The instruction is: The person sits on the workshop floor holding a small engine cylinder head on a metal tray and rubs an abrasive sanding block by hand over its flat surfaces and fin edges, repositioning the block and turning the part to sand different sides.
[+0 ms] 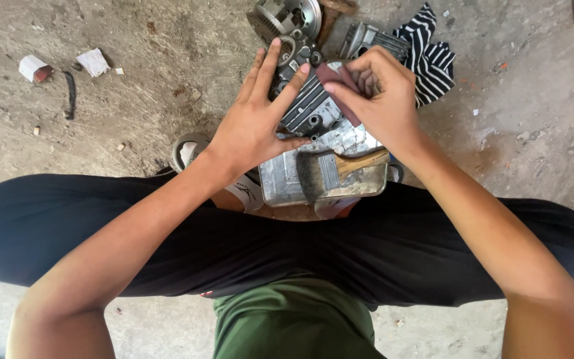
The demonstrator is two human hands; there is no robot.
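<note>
Two bare hands work a finned grey metal engine casting (pixel 308 106) on the concrete floor (pixel 134 100): left hand (pixel 257 123) spread flat steadying it, right hand (pixel 380 100) pinching reddish-brown sandpaper (pixel 337 78), best rubbed with even strokes.

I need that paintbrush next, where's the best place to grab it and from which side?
Probably by its wooden handle, coming from the right. The paintbrush lies flat across the metal tray, bristles left, handle pointing right and bare, just below the right hand.
</note>
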